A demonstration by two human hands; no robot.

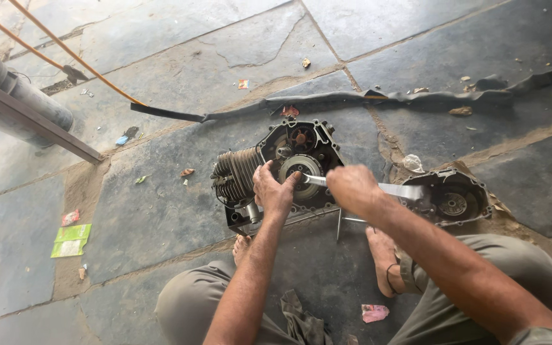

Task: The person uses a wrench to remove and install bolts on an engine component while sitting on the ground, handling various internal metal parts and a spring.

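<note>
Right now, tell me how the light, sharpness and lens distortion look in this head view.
Head view: soft, even daylight, only faint shadows under the engine; a glare streak on the metal tool in the right hand; left hand and stone floor sharp; wide-angle bending shows at the edges.

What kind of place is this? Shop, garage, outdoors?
Likely an informal roadside or yard repair spot, not a fitted shop. The finned grey metal engine with its side open lies straight on the cracked stone-slab floor, its removed dark engine cover sits beside it, and litter lies around.
</note>
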